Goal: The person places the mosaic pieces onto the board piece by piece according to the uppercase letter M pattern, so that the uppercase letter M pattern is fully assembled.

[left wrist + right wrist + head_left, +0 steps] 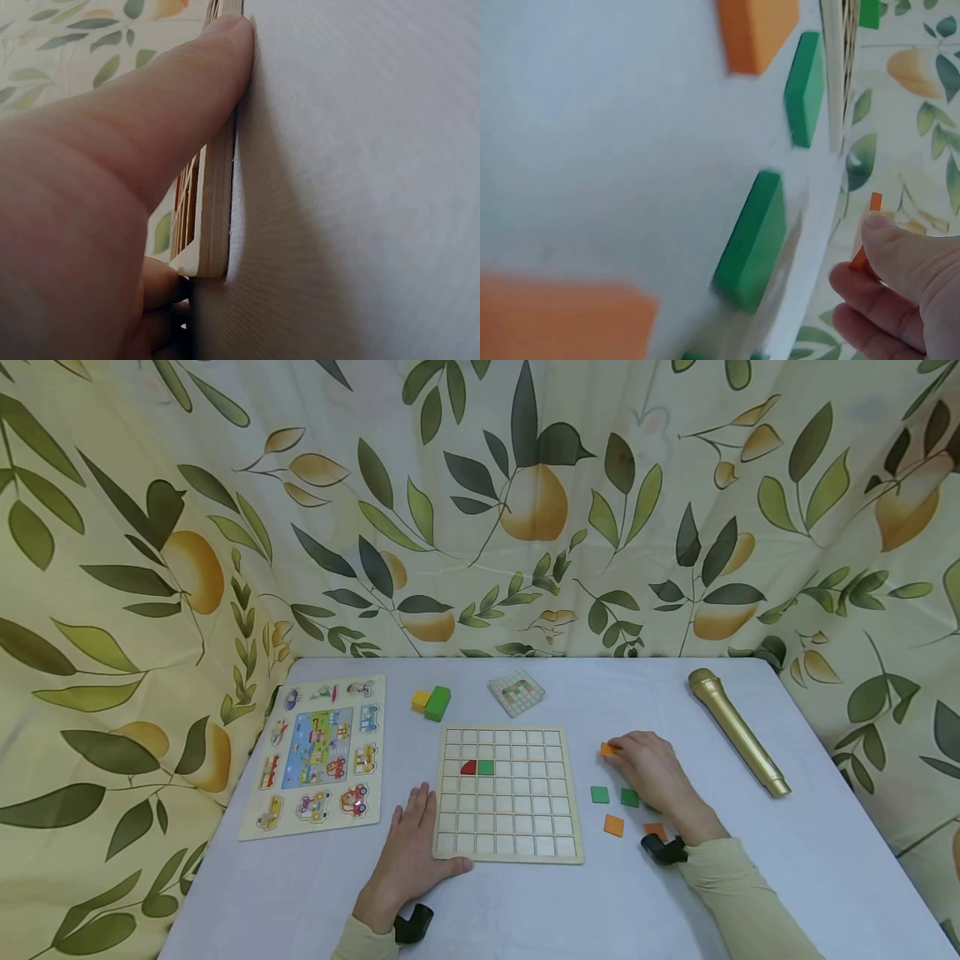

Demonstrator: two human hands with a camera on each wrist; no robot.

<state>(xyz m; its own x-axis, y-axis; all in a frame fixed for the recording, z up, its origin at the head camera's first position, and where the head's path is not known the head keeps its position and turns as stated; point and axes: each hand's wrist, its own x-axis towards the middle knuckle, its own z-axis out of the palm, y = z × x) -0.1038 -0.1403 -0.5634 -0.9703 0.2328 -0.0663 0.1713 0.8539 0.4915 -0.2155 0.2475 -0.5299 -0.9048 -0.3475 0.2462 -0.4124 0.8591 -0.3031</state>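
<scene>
A square wooden grid board (525,861) lies on the table with a red quarter-round tile (468,767) and a green square tile (486,767) side by side in its upper left cells. My left hand (408,852) rests at the board's lower left corner, fingers along the left side, thumb against the front edge. To the right of the board, my right hand (652,772) pinches an orange tile (876,201) between thumb and fingers, raised off the table in the right wrist view. Below that hand lie loose green tiles (599,795) and orange tiles (613,825), some partly hidden by the wrist.
Behind the board lie a small patterned card (517,692), a green block (437,703) and a yellow block (421,701). A vehicle picture puzzle (337,687) is at the left. The gold microphone (738,732) lies at the right. Patterned curtains surround the table.
</scene>
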